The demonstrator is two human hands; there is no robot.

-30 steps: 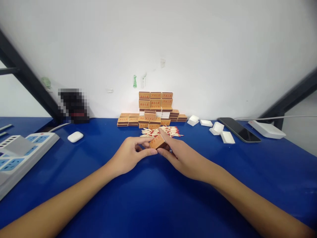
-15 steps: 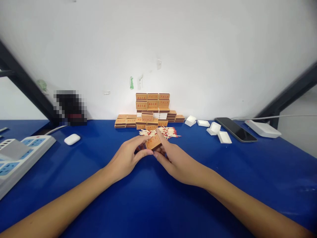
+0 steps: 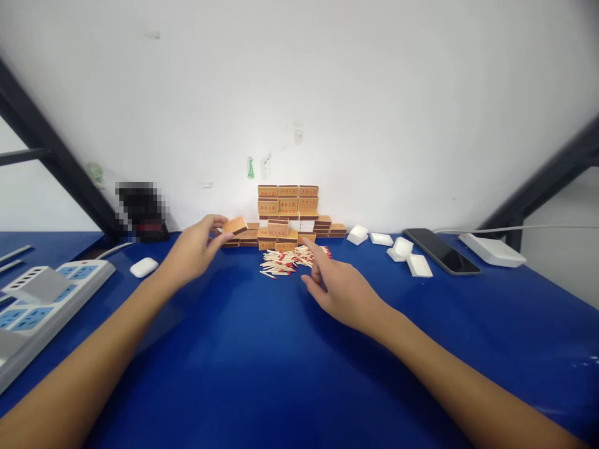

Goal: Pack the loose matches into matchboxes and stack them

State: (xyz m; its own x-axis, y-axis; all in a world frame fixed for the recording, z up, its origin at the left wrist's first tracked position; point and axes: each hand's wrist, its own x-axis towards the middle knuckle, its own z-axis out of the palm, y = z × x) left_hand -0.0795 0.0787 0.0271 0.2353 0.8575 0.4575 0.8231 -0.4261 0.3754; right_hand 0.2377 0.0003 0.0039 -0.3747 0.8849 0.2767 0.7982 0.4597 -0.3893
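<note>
My left hand (image 3: 194, 249) pinches an orange matchbox (image 3: 235, 225) with brown sides, tilted over the low stack of matchboxes (image 3: 248, 236) left of the main pile. Whether it touches the boxes beneath I cannot tell. My right hand (image 3: 344, 284) holds nothing; its index finger points forward and the thumb stands apart, beside the right part of a heap of loose red-tipped matches (image 3: 285, 259). Behind the heap rises a wall of matchboxes (image 3: 287, 206), stacked in several rows against the white wall.
Several small white trays (image 3: 420, 265) lie to the right, beside a dark phone (image 3: 442, 251) and a white flat box (image 3: 492, 250). To the left are a white earbud case (image 3: 144, 267) and a power strip (image 3: 93, 279). A blurred black object (image 3: 143, 212) stands behind.
My left hand has carried the matchbox away from my right hand, leftward and back to the low stack. My right hand has let go of it and moved slightly right. More matches show.
</note>
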